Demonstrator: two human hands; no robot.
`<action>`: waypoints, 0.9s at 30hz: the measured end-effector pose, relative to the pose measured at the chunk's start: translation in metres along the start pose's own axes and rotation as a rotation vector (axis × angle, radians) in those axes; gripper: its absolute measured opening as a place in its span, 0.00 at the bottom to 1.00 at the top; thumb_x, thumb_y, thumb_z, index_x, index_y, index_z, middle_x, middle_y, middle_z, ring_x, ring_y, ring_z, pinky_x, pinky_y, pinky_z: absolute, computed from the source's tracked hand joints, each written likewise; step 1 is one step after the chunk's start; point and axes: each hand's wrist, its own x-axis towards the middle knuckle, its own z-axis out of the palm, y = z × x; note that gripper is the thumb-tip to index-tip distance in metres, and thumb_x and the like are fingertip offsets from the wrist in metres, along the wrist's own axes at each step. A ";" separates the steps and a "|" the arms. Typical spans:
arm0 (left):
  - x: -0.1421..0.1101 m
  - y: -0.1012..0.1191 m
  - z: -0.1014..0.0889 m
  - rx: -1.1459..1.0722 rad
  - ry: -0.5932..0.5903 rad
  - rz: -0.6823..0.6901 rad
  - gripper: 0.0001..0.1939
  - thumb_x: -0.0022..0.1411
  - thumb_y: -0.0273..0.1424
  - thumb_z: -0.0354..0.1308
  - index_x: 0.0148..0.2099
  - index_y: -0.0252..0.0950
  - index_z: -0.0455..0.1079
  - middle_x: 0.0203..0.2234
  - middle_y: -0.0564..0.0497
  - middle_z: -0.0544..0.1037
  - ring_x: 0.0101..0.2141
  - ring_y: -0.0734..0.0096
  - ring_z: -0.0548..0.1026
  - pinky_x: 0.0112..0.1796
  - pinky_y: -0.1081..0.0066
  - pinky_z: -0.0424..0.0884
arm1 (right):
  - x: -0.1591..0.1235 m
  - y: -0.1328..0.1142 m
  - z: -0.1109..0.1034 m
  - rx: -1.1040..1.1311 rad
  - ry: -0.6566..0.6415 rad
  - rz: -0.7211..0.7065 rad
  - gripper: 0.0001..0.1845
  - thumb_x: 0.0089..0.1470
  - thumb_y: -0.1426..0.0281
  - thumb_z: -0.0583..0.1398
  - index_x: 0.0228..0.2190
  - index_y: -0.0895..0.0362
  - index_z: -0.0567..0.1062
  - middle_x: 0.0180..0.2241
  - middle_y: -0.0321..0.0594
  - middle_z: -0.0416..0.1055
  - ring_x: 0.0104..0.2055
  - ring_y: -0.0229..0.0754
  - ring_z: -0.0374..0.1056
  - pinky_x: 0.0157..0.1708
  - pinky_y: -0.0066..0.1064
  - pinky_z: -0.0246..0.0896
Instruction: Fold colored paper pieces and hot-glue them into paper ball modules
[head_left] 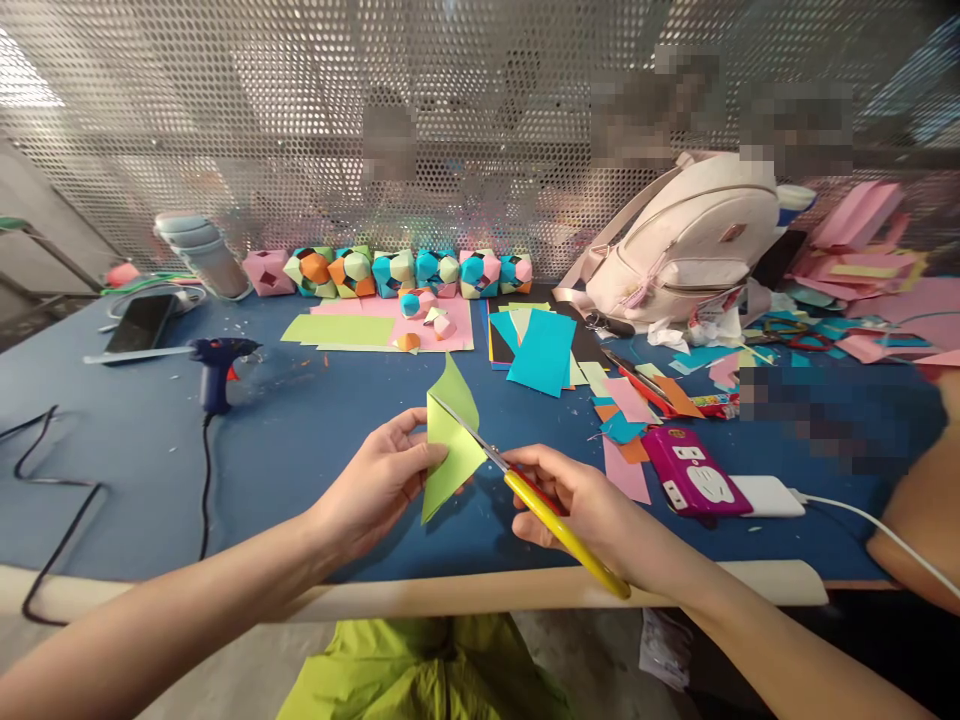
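Note:
My left hand pinches a light green sheet of paper, folded and held up above the blue table. Scissors with yellow handles are in my right hand, its fingers wrapped round the grips. Their blades lie across the green paper, pointing up and to the left, with a flap of paper standing beyond them. How much of the paper is cut I cannot make out. Just behind my hands lie blue paper sheets.
At left are a glue gun with its cord, a phone and a bottle. Folded paper balls line the back. To the right sit a backpack, paper scraps, a purple power bank and another person's arm.

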 end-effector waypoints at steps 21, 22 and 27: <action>-0.004 0.000 -0.005 -0.015 -0.030 -0.113 0.11 0.54 0.21 0.59 0.42 0.31 0.68 0.33 0.44 0.79 0.25 0.73 0.76 0.31 0.72 0.76 | 0.008 0.010 0.001 0.045 0.003 -0.004 0.26 0.43 0.59 0.68 0.45 0.51 0.70 0.28 0.31 0.62 0.28 0.34 0.59 0.29 0.27 0.61; -0.003 0.000 -0.006 -0.022 -0.015 -0.109 0.10 0.54 0.21 0.59 0.41 0.30 0.69 0.32 0.44 0.79 0.25 0.73 0.76 0.31 0.73 0.76 | 0.008 0.012 0.000 0.054 0.010 -0.008 0.27 0.43 0.58 0.68 0.45 0.51 0.70 0.29 0.32 0.63 0.29 0.34 0.60 0.30 0.27 0.62; 0.005 0.000 -0.010 -0.077 0.155 0.003 0.08 0.53 0.18 0.57 0.37 0.29 0.73 0.32 0.45 0.79 0.30 0.73 0.77 0.34 0.76 0.75 | 0.004 0.012 0.000 0.054 0.079 -0.031 0.28 0.45 0.56 0.66 0.47 0.50 0.68 0.33 0.36 0.65 0.33 0.37 0.62 0.32 0.29 0.62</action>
